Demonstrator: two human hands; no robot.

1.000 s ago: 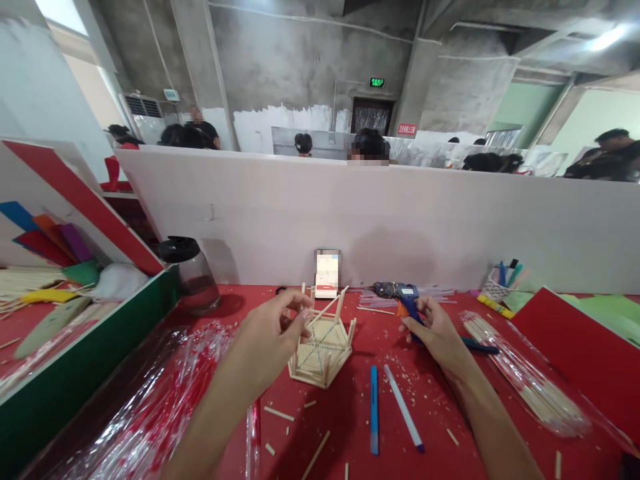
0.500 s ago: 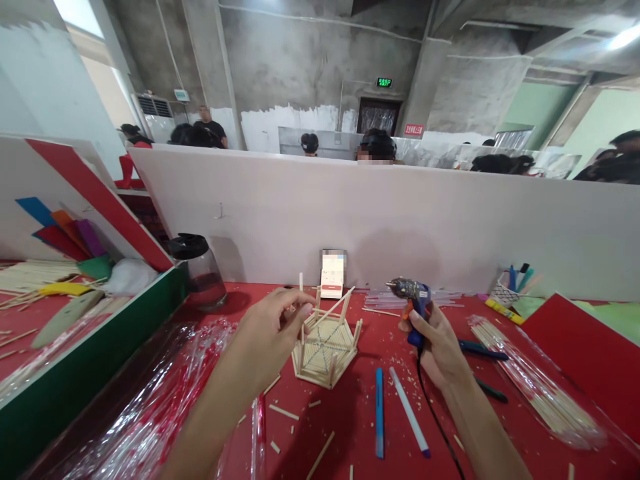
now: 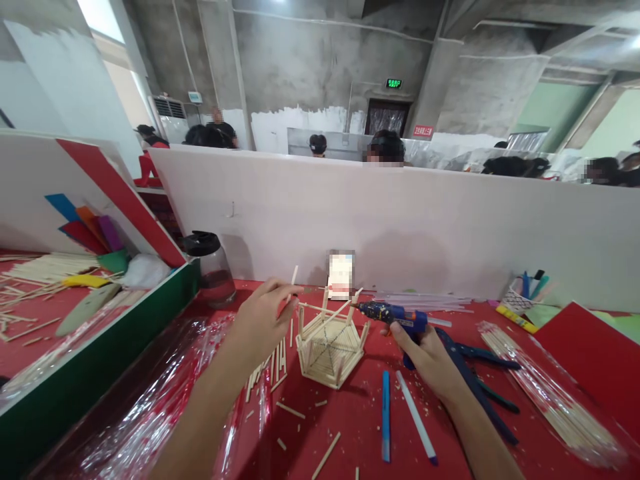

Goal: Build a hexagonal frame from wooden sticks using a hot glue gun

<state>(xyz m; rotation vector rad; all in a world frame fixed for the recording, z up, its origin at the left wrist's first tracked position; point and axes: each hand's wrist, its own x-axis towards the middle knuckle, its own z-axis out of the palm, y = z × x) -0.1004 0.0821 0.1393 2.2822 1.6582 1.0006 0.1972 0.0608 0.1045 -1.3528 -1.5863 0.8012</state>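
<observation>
A hexagonal frame of wooden sticks (image 3: 330, 347) stands on the red table (image 3: 360, 427). My left hand (image 3: 263, 317) is closed in a pinch on a short wooden stick (image 3: 293, 280), held just left of the frame. My right hand (image 3: 425, 357) grips a blue hot glue gun (image 3: 395, 315), its nozzle pointing left at the frame's upper right edge.
Two pens (image 3: 386, 413) lie in front of the frame, with loose stick pieces (image 3: 273, 363) around. Bagged sticks (image 3: 545, 393) and dark pliers (image 3: 480, 360) lie at the right. A glass jar (image 3: 213, 270), a phone (image 3: 341, 275) and a white partition (image 3: 400, 227) stand behind. People sit beyond.
My right hand has lowered the glue gun and swung its nozzle left to the frame. My left hand has pulled slightly left with its stick.
</observation>
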